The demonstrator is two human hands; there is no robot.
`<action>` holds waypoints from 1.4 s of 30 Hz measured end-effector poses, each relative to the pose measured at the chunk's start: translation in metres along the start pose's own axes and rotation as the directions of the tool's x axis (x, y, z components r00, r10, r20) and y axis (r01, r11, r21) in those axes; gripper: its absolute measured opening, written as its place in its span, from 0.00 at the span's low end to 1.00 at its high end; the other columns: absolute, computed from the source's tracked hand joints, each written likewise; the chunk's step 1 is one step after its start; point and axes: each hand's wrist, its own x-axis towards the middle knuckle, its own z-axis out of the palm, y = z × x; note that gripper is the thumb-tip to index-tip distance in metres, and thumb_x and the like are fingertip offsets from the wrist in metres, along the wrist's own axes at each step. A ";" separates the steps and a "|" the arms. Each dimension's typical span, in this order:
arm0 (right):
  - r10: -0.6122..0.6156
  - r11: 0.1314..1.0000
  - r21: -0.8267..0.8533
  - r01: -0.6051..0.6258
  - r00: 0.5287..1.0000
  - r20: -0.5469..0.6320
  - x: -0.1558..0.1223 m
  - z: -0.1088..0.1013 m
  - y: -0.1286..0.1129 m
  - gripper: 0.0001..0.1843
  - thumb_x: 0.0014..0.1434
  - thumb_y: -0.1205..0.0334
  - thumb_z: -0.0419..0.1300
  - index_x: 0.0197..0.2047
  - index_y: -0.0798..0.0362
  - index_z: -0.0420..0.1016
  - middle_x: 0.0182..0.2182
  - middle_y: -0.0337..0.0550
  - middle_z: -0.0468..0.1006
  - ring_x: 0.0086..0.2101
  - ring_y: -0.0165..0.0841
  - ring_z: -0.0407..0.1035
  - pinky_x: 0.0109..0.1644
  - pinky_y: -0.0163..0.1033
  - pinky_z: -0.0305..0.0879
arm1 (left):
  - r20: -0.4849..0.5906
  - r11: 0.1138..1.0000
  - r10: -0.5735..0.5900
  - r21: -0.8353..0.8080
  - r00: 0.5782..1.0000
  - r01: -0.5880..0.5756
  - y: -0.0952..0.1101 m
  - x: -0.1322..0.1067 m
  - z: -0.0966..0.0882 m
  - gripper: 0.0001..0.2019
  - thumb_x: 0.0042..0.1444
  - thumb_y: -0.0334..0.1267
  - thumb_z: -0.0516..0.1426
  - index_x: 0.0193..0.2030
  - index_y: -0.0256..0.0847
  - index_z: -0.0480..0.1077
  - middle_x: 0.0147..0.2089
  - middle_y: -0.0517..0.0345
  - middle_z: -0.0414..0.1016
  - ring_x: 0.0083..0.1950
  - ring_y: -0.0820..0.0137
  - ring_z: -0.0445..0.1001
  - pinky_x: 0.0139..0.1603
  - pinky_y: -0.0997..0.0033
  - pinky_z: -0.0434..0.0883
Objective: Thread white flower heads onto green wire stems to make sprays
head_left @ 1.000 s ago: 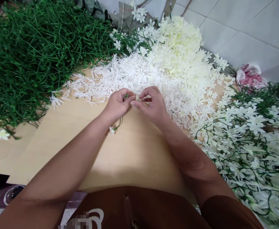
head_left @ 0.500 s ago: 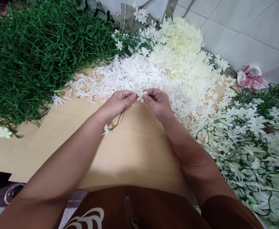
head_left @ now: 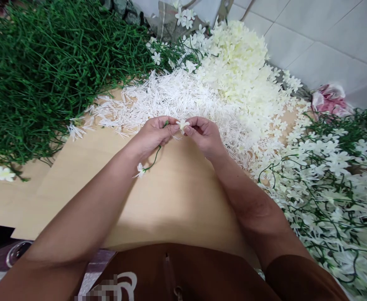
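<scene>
My left hand (head_left: 158, 133) is closed on a green artificial flower stem (head_left: 154, 161), which hangs down below the fingers. At its lower end sits a small white flower (head_left: 140, 170). Between the fingertips of both hands is a white petal piece (head_left: 182, 125), pinched at its right side by my right hand (head_left: 206, 136). The stem's upper end is hidden behind the left fingers and the petals. Just beyond my hands lies a heap of thin white stamens (head_left: 170, 94).
A large pile of green stems (head_left: 51, 71) covers the back left. Loose pale petals (head_left: 236, 62) are heaped at the back right, near a tiled wall (head_left: 324, 37). Finished-looking white flower sprays (head_left: 334, 200) fill the right side. Brown cardboard (head_left: 85, 167) lies under my arms.
The petal piece and my right hand have shifted slightly left, so the petals now touch the left fingertips. My left hand and the hanging stem are nearly where they were.
</scene>
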 end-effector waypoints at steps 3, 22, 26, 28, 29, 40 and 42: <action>-0.018 1.000 -0.018 0.019 1.000 0.013 0.000 0.001 -0.002 0.26 0.45 0.38 0.69 0.29 0.52 0.70 0.25 0.35 0.70 0.27 0.25 0.62 0.32 0.35 0.61 | 0.007 1.000 -0.007 -0.003 1.000 0.007 0.000 0.000 -0.001 0.10 0.44 0.33 0.66 0.31 0.36 0.68 0.16 0.70 0.58 0.17 0.83 0.51 0.19 0.78 0.44; -0.034 0.997 -0.060 0.039 0.997 0.072 -0.004 0.010 -0.006 0.28 0.47 0.35 0.65 0.28 0.52 0.65 0.23 0.35 0.69 0.26 0.26 0.63 0.31 0.35 0.62 | 0.117 0.988 -0.102 -0.107 0.988 0.115 0.002 -0.002 -0.004 0.09 0.45 0.31 0.63 0.26 0.38 0.64 0.14 0.73 0.47 0.15 0.84 0.44 0.20 0.77 0.42; -0.029 0.999 -0.039 0.033 0.994 0.105 -0.003 0.010 -0.008 0.28 0.49 0.33 0.64 0.29 0.51 0.64 0.23 0.34 0.68 0.26 0.26 0.64 0.31 0.35 0.64 | 0.137 0.978 -0.141 -0.134 0.981 0.159 0.004 -0.003 -0.004 0.12 0.45 0.30 0.63 0.23 0.38 0.61 0.14 0.72 0.46 0.15 0.84 0.46 0.20 0.78 0.43; -0.023 0.999 -0.042 0.027 0.995 0.099 -0.003 0.010 -0.009 0.28 0.48 0.34 0.65 0.29 0.51 0.64 0.23 0.34 0.68 0.26 0.26 0.64 0.31 0.35 0.64 | 0.139 0.976 -0.141 -0.144 0.980 0.161 0.004 -0.004 -0.003 0.12 0.46 0.30 0.62 0.22 0.38 0.60 0.14 0.71 0.46 0.15 0.84 0.47 0.20 0.78 0.44; -0.018 0.999 -0.041 0.022 0.995 0.095 -0.003 0.010 -0.009 0.27 0.48 0.35 0.65 0.29 0.51 0.64 0.23 0.34 0.67 0.26 0.26 0.64 0.31 0.35 0.64 | 0.140 0.976 -0.135 -0.152 0.981 0.156 0.004 -0.004 -0.003 0.12 0.46 0.30 0.62 0.22 0.38 0.60 0.14 0.71 0.46 0.15 0.84 0.47 0.20 0.78 0.44; 0.010 0.999 0.035 -0.010 1.000 -0.004 -0.004 0.012 -0.002 0.28 0.44 0.37 0.69 0.29 0.51 0.64 0.25 0.33 0.68 0.27 0.24 0.65 0.32 0.34 0.67 | 0.106 0.984 -0.027 -0.172 0.994 0.045 -0.007 0.002 -0.001 0.10 0.45 0.33 0.63 0.31 0.39 0.64 0.15 0.74 0.49 0.16 0.83 0.45 0.20 0.80 0.44; 0.001 0.999 0.033 0.000 1.000 -0.028 -0.003 0.009 -0.001 0.27 0.45 0.38 0.68 0.30 0.51 0.63 0.26 0.33 0.67 0.28 0.25 0.66 0.34 0.35 0.70 | 0.105 0.984 -0.044 -0.168 0.994 0.062 -0.005 0.000 0.001 0.07 0.46 0.33 0.60 0.31 0.38 0.65 0.17 0.72 0.49 0.17 0.83 0.46 0.20 0.80 0.46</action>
